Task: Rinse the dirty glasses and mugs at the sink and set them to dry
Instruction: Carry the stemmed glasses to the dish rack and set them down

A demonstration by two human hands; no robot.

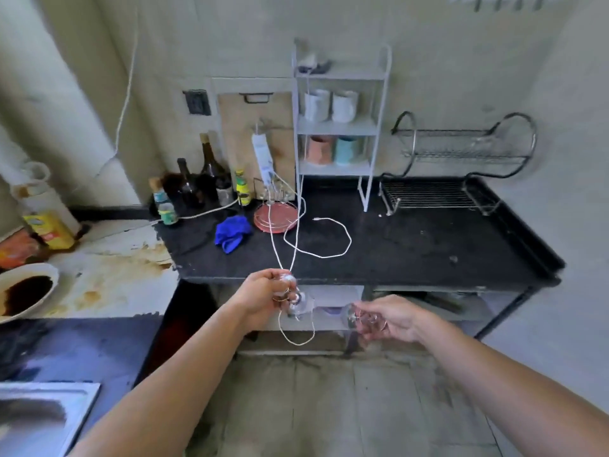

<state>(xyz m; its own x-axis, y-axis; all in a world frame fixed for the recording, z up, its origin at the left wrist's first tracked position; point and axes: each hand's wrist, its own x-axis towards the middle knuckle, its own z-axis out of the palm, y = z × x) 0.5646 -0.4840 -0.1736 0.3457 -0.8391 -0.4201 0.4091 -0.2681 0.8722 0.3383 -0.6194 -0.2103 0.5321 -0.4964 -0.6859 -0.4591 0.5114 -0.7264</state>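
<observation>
Head view: the left hand point(263, 295) has its fingers curled round a clear glass point(298, 301), and the right hand point(392, 319) grips a second glass point(354, 319), both held just before the black table point(412, 245). The drying rack point(438, 192) looks almost bare, so most setting-out seems left. Whether these glasses met the sink point(49, 417) I cannot tell.

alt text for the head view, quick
A person's left hand grips one clear glass, the right hand a second glass, before a black counter. On it stand a wire dish rack, a white shelf of mugs and bottles.
</observation>
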